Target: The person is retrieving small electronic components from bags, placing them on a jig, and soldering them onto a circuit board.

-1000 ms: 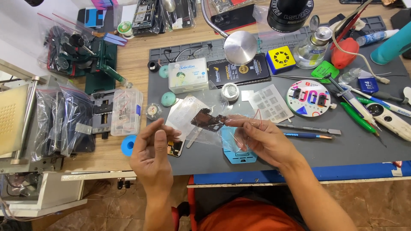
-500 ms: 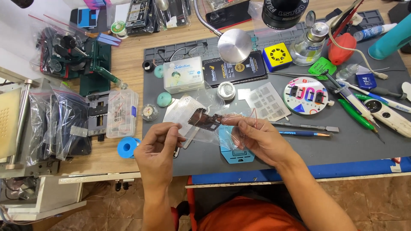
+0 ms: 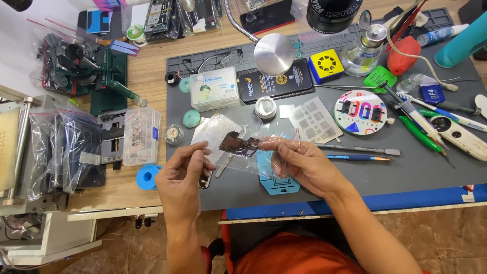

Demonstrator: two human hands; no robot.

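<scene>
My left hand [image 3: 183, 175] and my right hand [image 3: 300, 163] both pinch a small clear plastic zip bag [image 3: 248, 152] just above the grey work mat [image 3: 431, 172]. Inside the bag lies a dark brown flat part [image 3: 238, 144] that looks like a small circuit board. My left fingers grip the bag's left edge, and my right fingers hold its right end near the red seal strip. Under the bag sit a white perforated sheet [image 3: 215, 129] and a blue phone-shaped holder [image 3: 276, 185]. A small dark part [image 3: 204, 181] lies below my left hand.
A white tissue box [image 3: 214, 89], a black box [image 3: 276, 81], a round metal lamp head [image 3: 274, 53], a round colourful disc [image 3: 361, 112], a stencil sheet [image 3: 315, 119], pens and tweezers [image 3: 357, 148] crowd the mat. A clear parts box [image 3: 141, 135], blue tape roll [image 3: 147, 176] and bagged parts [image 3: 66, 147] lie left.
The view has shifted slightly. My hands stay together on the bag, with small finger movements along its edges; the dark part remains inside.
</scene>
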